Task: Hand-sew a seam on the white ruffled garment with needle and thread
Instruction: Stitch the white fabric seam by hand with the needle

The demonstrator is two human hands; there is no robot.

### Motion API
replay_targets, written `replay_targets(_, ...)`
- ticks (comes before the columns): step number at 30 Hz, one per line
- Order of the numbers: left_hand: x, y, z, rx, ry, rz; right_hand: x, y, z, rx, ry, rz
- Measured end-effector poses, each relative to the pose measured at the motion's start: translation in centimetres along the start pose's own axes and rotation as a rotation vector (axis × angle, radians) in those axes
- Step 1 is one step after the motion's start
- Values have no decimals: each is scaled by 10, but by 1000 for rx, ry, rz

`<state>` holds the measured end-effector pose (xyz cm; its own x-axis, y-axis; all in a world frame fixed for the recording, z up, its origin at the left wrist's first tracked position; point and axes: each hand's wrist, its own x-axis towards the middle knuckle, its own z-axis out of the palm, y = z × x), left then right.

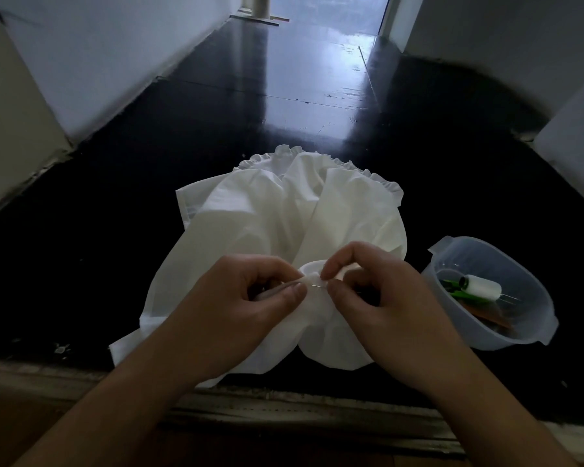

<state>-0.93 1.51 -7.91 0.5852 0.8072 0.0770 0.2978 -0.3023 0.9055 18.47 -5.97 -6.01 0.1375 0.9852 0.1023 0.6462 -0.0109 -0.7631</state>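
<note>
The white ruffled garment (267,217) lies spread on a dark glossy floor, its frilled edge at the far side. A fold of it is raised between my hands. My left hand (250,298) pinches that fold between thumb and fingers. My right hand (368,291) pinches a thin needle (317,287), which pokes through the cloth between the two thumbs. No thread shows clearly against the white fabric.
A clear plastic tub (533,328) stands to the right of the garment, holding a white thread spool (482,287), a green tool and brown pieces. White walls flank the dark floor (284,106). A worn threshold strip (284,406) runs below my wrists.
</note>
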Motion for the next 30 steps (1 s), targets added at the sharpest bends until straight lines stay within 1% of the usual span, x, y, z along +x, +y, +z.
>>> replay_targets(4, -1, -1, 1, 9, -8, 4, 0, 0, -4, 65, -63, 16)
replay_targets(10, -2, 0, 2, 53, -9, 33, 1, 1, -3, 32, -62, 12)
replay_targets(15, -1, 0, 3, 74, 2, 36, 1, 3, -1, -11, -37, 12)
replay_targets(20, -2, 1, 3, 113, 52, 9, 1, 3, 1, -83, 1, -11)
replay_targets(27, -3, 4, 5, 111, 89, 14, 0, 1, 7, -146, 90, -49)
replay_targets(30, -3, 4, 7, 100, 97, 26, -1, 0, 9, -180, 99, -57)
